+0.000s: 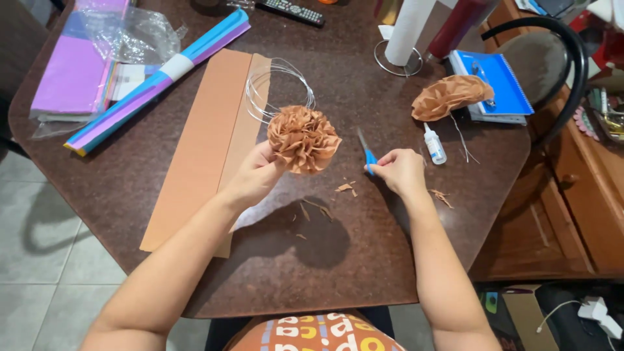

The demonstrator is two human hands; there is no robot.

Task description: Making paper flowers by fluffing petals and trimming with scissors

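While the left hand (257, 172) pinches the brown paper flower (303, 138) above the worktop (364, 260), right-hand fingers (390, 166) close around blue scissors (367, 156) beside it; trimming wants small, even snips.

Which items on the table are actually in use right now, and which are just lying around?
In use:
- left hand holding the brown paper flower
- right hand on the blue-handled scissors
- paper scraps beneath

Lying about:
- brown paper strip
- wire coil
- second brown flower
- glue bottle
- blue notebook
- remote control
- coloured paper bundle
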